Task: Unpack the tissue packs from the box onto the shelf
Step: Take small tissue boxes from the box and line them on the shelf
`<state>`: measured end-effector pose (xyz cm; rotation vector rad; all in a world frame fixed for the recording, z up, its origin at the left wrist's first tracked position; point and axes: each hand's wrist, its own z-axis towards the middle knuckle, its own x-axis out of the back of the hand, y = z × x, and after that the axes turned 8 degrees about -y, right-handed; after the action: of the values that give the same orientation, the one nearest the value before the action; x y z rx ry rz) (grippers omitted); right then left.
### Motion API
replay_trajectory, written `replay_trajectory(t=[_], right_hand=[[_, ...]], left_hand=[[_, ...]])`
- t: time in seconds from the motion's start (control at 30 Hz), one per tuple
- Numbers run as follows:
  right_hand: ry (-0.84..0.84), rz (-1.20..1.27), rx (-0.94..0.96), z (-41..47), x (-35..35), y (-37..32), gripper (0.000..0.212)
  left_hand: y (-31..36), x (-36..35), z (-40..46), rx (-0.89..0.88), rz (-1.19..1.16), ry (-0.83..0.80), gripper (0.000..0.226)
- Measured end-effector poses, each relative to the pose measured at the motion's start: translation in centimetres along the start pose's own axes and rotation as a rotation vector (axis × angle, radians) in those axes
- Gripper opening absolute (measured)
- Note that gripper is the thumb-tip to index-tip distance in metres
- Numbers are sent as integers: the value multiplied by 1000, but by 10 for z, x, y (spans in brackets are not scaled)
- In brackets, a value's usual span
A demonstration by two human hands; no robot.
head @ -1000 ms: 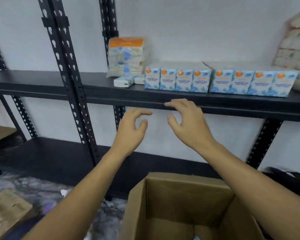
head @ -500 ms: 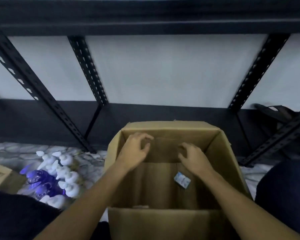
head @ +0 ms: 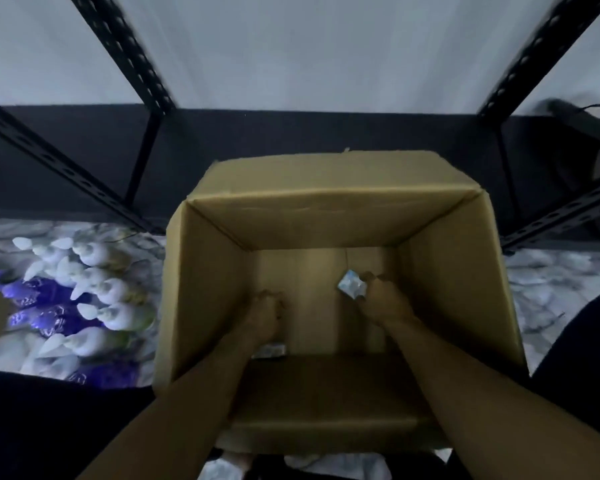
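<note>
The open cardboard box stands on the floor in front of the black shelf unit, and both my arms reach down into it. My right hand pinches a small blue-and-white tissue pack at its fingertips, near the box bottom on the right. My left hand is low in the left half with its fingers curled into a fist, and nothing shows in it. A second small tissue pack lies on the bottom beside my left wrist, partly hidden by the near wall.
The lowest black shelf board runs behind the box, with slanted perforated braces on both sides. Several white and purple bottles lie on the marble floor to the left. A dark bag sits on the shelf at right.
My view dropped from the stocked shelf to the box. Both hands went from the shelf edge deep into the box. My right hand took hold of the small tissue pack.
</note>
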<state>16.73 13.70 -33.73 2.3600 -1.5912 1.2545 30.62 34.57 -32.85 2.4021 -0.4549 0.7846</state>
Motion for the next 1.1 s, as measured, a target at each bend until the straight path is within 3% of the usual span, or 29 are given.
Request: replay_trajectory(t=[0.27,0.4,0.6,0.73,1.1], right_hand=[[110,159,25,15,-38,-1,61],[57,189,20,18,-37,2,67],[-59,184,-86,26,-43,4,62],[-12,158,-104,33,-44,-2,65],[13,49,-26,46,-52,-3,27]], left_hand=[[-21,-32,2,136,86,-149,30],[-26,-33,4,144,43,-213,29],[-32,-40,1,166,80,-296,47],[-33,-41,1,172,82,-303,44],[-34,-40,9,170,247,-342,38]])
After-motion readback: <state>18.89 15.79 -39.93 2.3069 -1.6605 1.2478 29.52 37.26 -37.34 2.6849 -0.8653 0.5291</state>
